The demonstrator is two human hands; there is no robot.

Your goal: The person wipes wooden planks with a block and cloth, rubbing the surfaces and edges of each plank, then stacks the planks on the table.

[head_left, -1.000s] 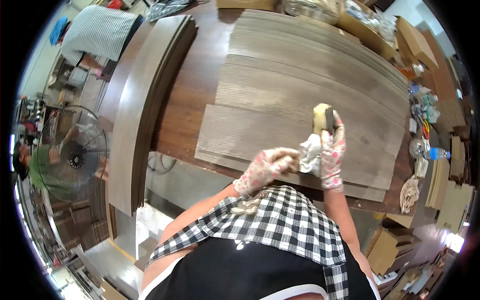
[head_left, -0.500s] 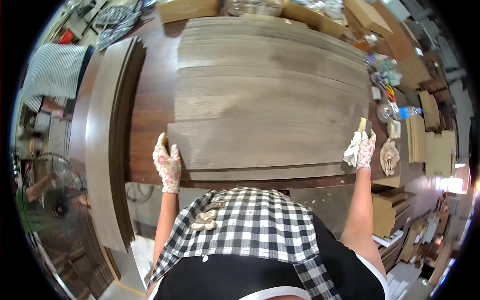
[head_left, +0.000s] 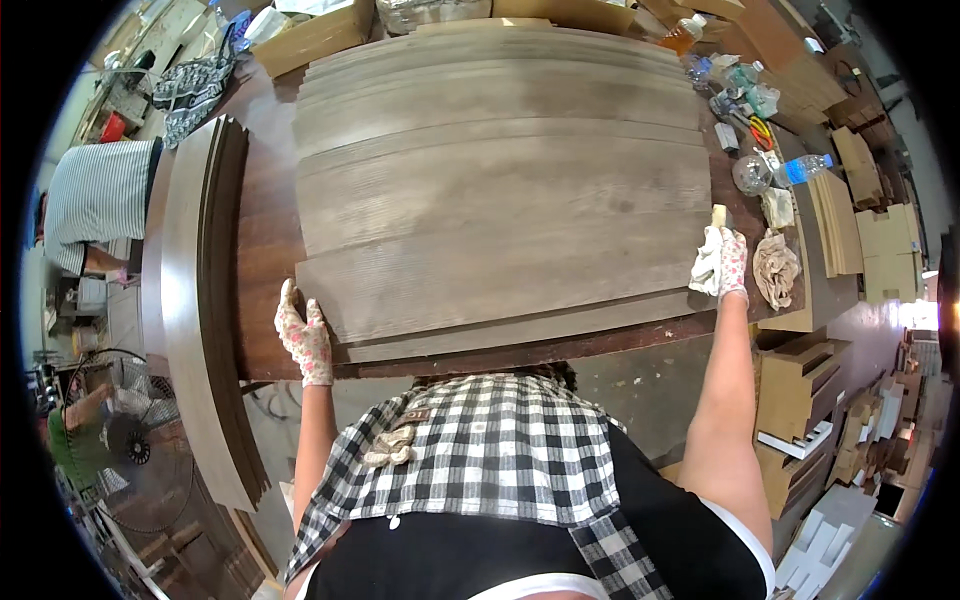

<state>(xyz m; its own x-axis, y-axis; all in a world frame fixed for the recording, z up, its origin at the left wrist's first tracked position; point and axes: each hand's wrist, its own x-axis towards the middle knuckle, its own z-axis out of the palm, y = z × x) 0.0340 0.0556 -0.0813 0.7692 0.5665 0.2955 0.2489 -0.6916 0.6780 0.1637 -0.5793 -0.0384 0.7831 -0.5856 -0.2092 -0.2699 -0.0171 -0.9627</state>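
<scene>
Now | hands: left hand [head_left: 303,335], right hand [head_left: 731,262] grip grey board [head_left: 500,235] ends

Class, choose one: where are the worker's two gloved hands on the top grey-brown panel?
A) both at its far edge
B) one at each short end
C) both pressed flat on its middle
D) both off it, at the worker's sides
B: the left hand grips the top panel at its left end, while the right hand, also holding a white cloth, grips its right end.

Lower boards [head_left: 520,335] under the top board [head_left: 500,240], left-hand fingers [head_left: 292,300] behind its edge.
</scene>
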